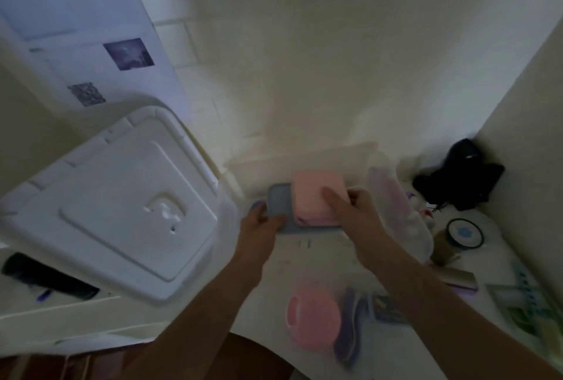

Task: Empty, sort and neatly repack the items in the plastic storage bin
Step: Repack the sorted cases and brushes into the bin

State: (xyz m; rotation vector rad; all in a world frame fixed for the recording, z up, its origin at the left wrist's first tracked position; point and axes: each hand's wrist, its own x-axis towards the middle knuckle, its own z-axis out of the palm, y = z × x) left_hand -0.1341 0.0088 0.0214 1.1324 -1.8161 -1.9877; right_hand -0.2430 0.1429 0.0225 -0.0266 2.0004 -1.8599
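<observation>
A pink rounded square case (316, 197) sits on top of a flat blue-grey case (278, 206), both near the far wall over the clear plastic storage bin (359, 151). My left hand (259, 224) grips the blue-grey case by its left edge. My right hand (353, 206) holds the pink case, thumb on top and fingers round its right side. Nearer to me lie a round pink item (312, 323) and a purple one (347, 337), blurred behind clear plastic. The bin's white lid (122, 215) lies tilted at the left.
At the right sit a black object with cords (460, 178), a round tin with a blue flower (464, 233), a clear bag of pinkish things (399, 212), a metallic bar (460, 279) and green printed packets (524, 303). A wall closes in on the right.
</observation>
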